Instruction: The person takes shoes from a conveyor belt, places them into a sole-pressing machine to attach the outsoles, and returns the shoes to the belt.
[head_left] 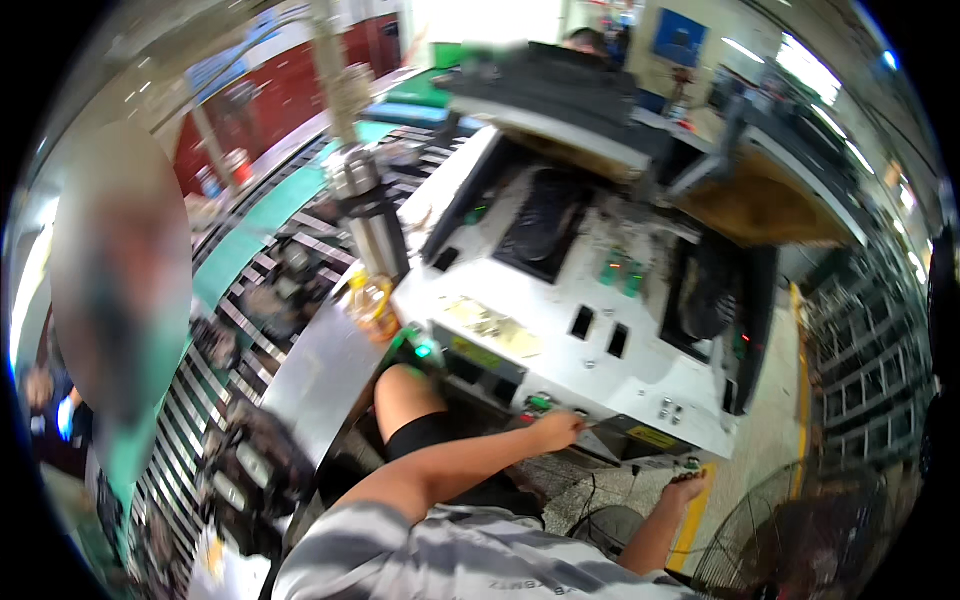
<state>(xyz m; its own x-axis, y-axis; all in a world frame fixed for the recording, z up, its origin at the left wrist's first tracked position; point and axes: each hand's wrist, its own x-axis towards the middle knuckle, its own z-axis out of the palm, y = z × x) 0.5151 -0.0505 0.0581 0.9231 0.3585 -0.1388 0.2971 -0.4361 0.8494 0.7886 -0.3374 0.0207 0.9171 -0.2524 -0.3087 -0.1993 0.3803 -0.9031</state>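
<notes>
At the front edge of a white two-station machine (545, 345), my left hand (558, 430) is closed against the front panel, right of a green button (540, 402). What its fingers grip, if anything, is hidden. My right hand (685, 488) is lower and further right, its fingers loosely apart and nothing seen in them. Just above it is another small green button (692, 463) at the machine's front right corner. Both bays hold a black, shoe-shaped piece, one in the left bay (545, 225) and one in the right (712, 300). The right bay's lid (770, 200) is raised.
A slatted conveyor (215, 375) with a green strip and dark shoes runs along the left. A steel flask (372, 215) and a yellow-tinted container (372, 305) stand beside the machine. A fan (800, 530) is at lower right, near metal racks (870, 370). Another person's head (585, 42) shows behind.
</notes>
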